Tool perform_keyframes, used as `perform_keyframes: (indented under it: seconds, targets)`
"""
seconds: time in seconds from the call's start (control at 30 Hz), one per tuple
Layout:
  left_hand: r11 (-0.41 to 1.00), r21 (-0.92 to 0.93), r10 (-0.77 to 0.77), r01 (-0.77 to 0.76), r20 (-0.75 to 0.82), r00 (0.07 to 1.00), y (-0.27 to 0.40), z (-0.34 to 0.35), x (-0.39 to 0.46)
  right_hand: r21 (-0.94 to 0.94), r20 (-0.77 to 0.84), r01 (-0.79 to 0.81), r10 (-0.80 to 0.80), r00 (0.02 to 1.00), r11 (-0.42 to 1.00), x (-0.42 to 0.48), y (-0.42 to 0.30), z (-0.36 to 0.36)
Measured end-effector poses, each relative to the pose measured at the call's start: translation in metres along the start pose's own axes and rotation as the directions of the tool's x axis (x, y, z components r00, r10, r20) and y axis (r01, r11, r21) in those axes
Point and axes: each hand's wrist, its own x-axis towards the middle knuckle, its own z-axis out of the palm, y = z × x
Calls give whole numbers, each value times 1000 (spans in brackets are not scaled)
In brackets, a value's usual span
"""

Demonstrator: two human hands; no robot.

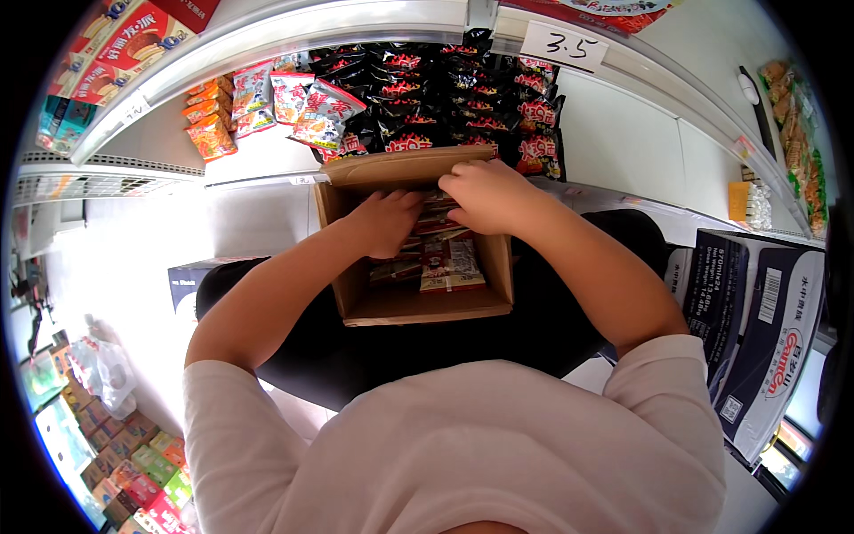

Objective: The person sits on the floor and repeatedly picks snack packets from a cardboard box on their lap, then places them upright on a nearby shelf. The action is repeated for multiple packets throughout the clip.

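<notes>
An open cardboard box [427, 312] rests on my lap, its far flap [400, 165] raised against the shelf edge. Several small snack packets [452, 265] in red and cream wrappers lie inside. My left hand [389, 221] reaches into the left half of the box, over the packets, fingertips pointing to the far side. Over the box's far right corner is my right hand [486, 193], its fingers bent down toward the packets and the thumb beside them. Whether either hand grips a packet is hidden by the fingers.
Beyond the box, a white shelf [627, 133] holds rows of black snack bags [408, 113], silver-and-red bags [327, 115] and orange bags [212, 137]. An upper shelf edge with a handwritten price card [564, 45] overhangs them. Cartons of bottled water [760, 334] stand at my right.
</notes>
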Motion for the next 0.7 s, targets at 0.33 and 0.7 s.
perform_keyframes:
  seconds: [0.33,0.7]
  targets:
    - [769,-577,29,-274,-397,917,16,-83,-58,423,-195,-40,134,971,905,23,-13,2]
    - [328,-846,-161,-420,-488,858,5,-91,-65,746,-294,179,76,953,641,-3,-23,-44]
